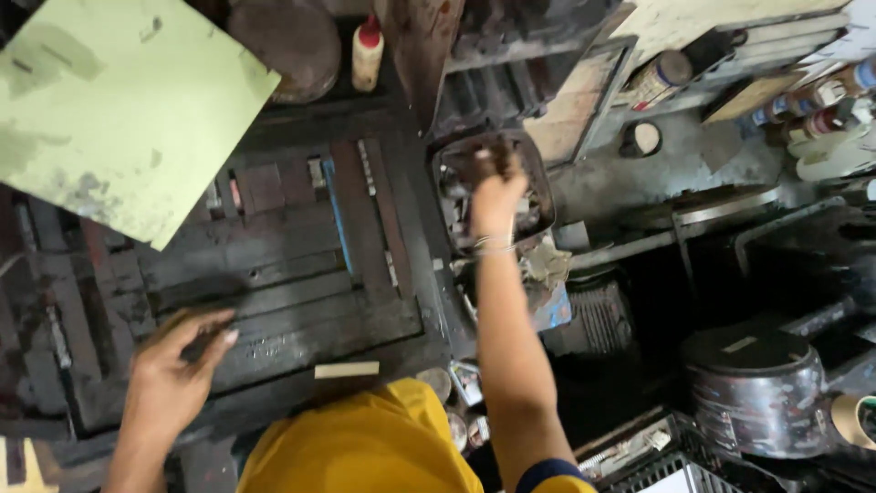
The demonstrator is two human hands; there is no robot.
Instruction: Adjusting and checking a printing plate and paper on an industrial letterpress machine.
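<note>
My left hand (173, 365) rests on a dark, ink-stained frame (301, 274) of metal and wooden blocks; its fingers curl around something small and dark that I cannot make out. My right hand (495, 194) reaches far forward into a dark rectangular tray (542, 183) of small parts. Its fingers are closed down among the pieces, so what they hold is hidden. A thin bangle circles that wrist. A pale wooden strip (347, 370) lies at the frame's near edge.
A light green stained sheet (109, 100) covers the upper left. A red-capped glue bottle (367, 55) stands at the back. A dark metal drum (757, 388) sits lower right, with cans and bottles (821, 100) on shelves at the upper right.
</note>
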